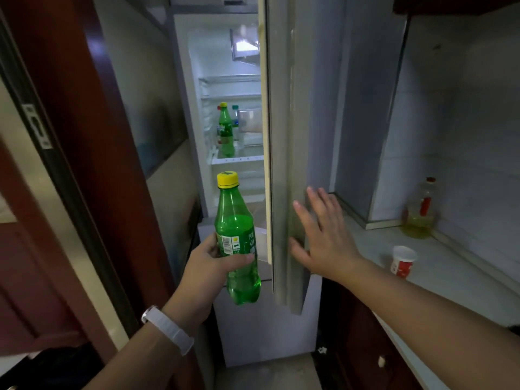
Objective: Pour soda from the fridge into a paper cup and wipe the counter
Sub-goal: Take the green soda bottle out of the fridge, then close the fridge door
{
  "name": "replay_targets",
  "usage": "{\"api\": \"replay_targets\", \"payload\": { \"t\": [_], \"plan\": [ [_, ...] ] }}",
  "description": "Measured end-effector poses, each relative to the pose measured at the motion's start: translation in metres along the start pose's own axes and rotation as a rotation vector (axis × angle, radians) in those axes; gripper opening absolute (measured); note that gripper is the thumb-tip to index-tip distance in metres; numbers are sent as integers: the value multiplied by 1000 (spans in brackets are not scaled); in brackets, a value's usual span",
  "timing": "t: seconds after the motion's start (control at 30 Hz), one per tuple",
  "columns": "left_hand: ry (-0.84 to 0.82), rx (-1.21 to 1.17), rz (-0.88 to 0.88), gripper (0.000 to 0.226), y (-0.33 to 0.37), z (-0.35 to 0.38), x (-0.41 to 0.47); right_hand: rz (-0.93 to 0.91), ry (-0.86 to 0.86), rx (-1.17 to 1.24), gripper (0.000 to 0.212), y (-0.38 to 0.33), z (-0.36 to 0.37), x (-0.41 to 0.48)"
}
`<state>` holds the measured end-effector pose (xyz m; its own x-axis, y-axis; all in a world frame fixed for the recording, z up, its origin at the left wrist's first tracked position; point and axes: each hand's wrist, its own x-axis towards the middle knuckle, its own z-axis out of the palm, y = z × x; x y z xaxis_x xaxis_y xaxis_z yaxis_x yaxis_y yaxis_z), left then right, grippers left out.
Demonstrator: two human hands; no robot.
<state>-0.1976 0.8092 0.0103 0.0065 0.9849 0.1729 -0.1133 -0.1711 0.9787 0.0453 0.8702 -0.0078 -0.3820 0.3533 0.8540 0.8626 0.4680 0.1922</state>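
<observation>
My left hand (pixel 206 267) grips a green soda bottle (pixel 237 243) with a yellow cap, upright and about half full, in front of the open fridge (pixel 233 88). My right hand (pixel 320 235) lies flat with fingers spread against the outer face of the fridge door (pixel 284 153), which stands edge-on and partly open. A red and white paper cup (pixel 403 261) stands on the pale counter (pixel 455 277) to the right. Inside the fridge another green bottle (pixel 226 130) stands on a shelf beside other bottles.
A bottle of yellow oil (pixel 420 212) stands at the back of the counter by the tiled wall. A dark red door frame (pixel 92 164) runs down the left. Dark cabinets (pixel 365 347) sit under the counter.
</observation>
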Motion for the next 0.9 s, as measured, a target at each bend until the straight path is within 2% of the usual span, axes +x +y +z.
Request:
{"api": "replay_targets", "payload": {
  "t": [0.1,0.3,0.53,0.7,0.9],
  "plan": [
    [23,3,16,45,1,-9,8,59,-31,117,83,2,20,7],
    [101,11,37,48,3,-16,29,-37,-1,284,96,-8,63,30],
    [219,84,100,39,11,-28,48,-106,75,364,83,-30,114,59],
    [336,110,99,51,14,-44,59,-131,117,408,77,-44,145,76],
    [435,139,107,55,19,-47,67,-242,57,350,65,-26,182,81]
  ]
}}
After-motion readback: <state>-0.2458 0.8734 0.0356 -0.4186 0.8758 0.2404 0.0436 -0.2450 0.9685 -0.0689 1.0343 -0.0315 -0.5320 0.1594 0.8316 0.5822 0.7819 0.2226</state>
